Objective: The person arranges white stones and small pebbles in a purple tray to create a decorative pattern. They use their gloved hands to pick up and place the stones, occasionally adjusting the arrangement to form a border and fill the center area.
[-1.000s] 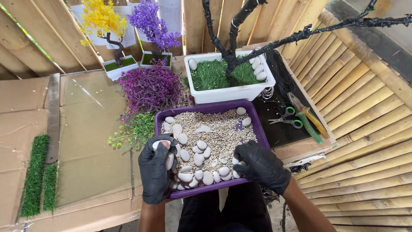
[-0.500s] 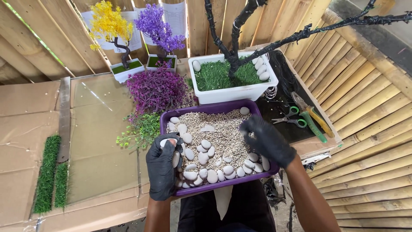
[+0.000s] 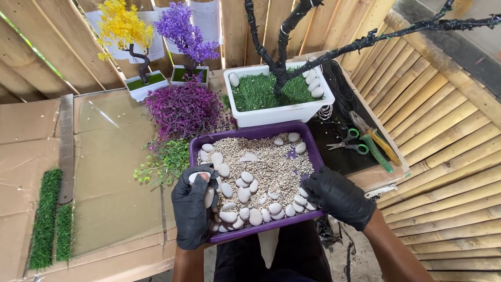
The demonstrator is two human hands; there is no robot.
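A purple tray (image 3: 250,131) of fine gravel and smooth white stones rests in front of me. My left hand (image 3: 193,209), in a black glove, grips the tray's near left corner and pinches a white stone (image 3: 199,177) between thumb and fingers. In a matching black glove, my right hand (image 3: 336,196) lies on the tray's near right edge with its fingers curled among the stones there. Whether it holds one is hidden.
A white planter (image 3: 276,112) with fake grass, white stones and a black-wrapped bare tree stands behind the tray. Purple and green plastic foliage (image 3: 182,109) lies to the left, two small potted trees behind it. Scissors and green-handled pliers (image 3: 365,141) lie at right. A glass sheet (image 3: 109,172) and grass strips lie at left.
My right hand moved from the middle of the tray back to its near right edge. The left hand stays at the left corner with the white stone.
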